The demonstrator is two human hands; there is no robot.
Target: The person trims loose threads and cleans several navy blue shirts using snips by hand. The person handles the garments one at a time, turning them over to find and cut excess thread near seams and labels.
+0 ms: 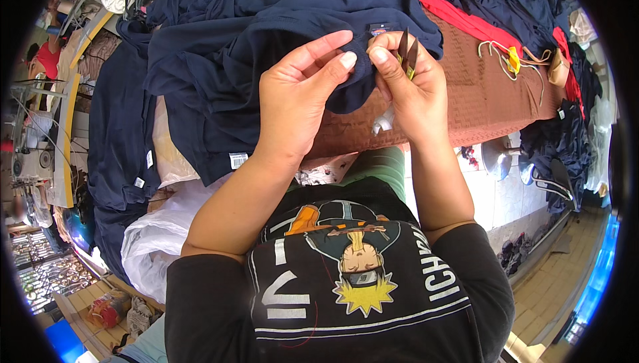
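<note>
Ribbing of a navy garment sits just above the middle of the frame, between the two hands, with a small label beside it. Left hand has thumb and forefinger brought near each other with a small gap between the tips, at the ribbed edge; whether cloth is nipped there I cannot tell. Right hand is closed, thumb bent against the forefinger next to the ribbing, with thread snips tucked in its grip, dark blades pointing up. The step in hand looks like inspecting or trimming that edge; a cut from this hold would call for steadying the ribbing and turning the blades clear of the knit. Below the right hand, a white scrap hangs against the brown cloth spread to the right. Farther out lie a red strip at upper right and a clear plastic bag at lower left. Any loose thread is too fine to make out, the right hand covers the snips' handles, and the garment's far end is lost among other navy folds at the top.
</note>
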